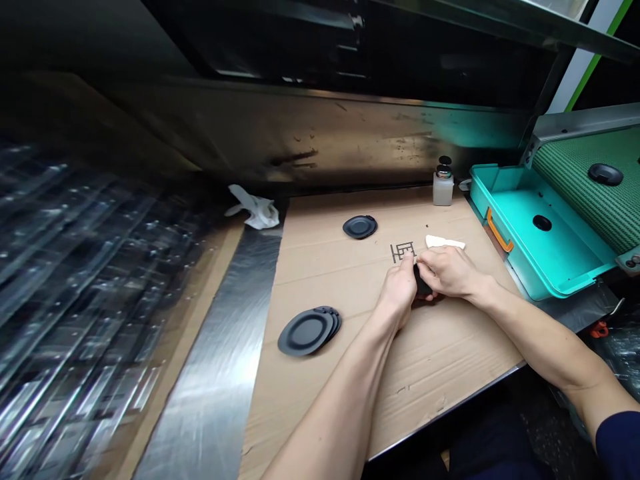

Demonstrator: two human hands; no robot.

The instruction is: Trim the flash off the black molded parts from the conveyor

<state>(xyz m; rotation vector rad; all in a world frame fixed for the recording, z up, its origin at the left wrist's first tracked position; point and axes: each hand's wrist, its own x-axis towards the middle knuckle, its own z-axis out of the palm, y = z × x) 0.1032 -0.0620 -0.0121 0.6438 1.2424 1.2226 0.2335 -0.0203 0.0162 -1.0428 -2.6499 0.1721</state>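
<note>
My left hand (400,290) and my right hand (449,270) meet over the cardboard sheet (320,273). Between them they grip a black plastic part (423,285), mostly covered by my fingers. The right fingers are pinched at its upper edge, and whether they hold anything else is hidden. A folded white cloth (445,243) lies just beyond my right hand. Farther back on the cardboard rests one black oval plastic part (360,227). Nearer, left of my left forearm, several similar black oval parts (306,333) overlap in a fanned stack.
A pump bottle (443,190) stands at the back. At right, a teal tray (565,257) with an orange handle holds a small black piece (542,223). Beside it, a green conveyor belt (575,160) carries a black part (605,175). Clear plastic trays (75,300) fill the left; white crumpled material (257,210) lies nearby.
</note>
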